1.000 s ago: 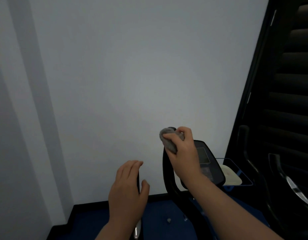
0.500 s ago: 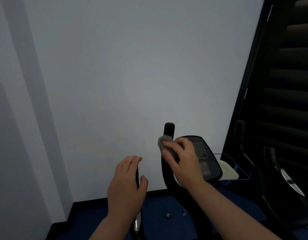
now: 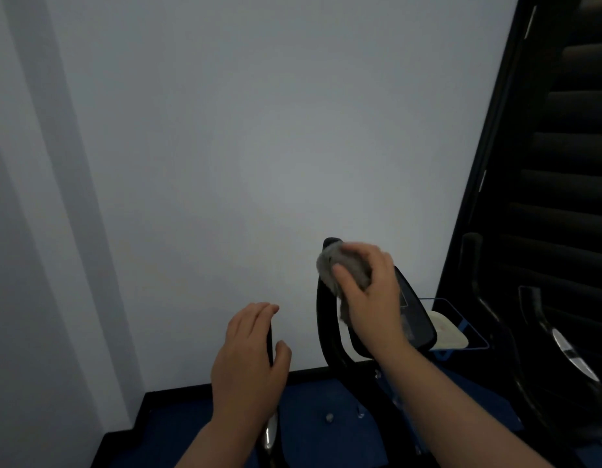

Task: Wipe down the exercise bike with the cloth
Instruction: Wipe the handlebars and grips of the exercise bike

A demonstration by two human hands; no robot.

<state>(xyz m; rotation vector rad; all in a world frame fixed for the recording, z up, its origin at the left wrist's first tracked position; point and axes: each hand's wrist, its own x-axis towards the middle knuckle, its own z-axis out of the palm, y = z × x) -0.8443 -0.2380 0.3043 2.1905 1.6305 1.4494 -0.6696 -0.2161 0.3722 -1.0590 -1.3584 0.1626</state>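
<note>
Cloth on the right handlebar

Lower right of centre, the right hand [image 3: 372, 292] clamps the grey cloth [image 3: 333, 268] on the exercise bike [image 3: 326, 329]; the left hand [image 3: 248, 359], fingers straight, rests on its left handlebar [image 3: 269, 336].

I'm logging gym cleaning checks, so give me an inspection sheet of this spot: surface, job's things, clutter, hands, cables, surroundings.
Surface: blue floor with small pale specks on it.
Job's things: grey cloth bunched against the top of the bike's black right handlebar; console beside it.
Clutter: blue wire tray holding a pale object.
Hands: right hand grips the cloth; left hand rests on the left handlebar, fingers straight.
Cables: nothing seen.
Surroundings: white wall; dark machine to the right.
</note>
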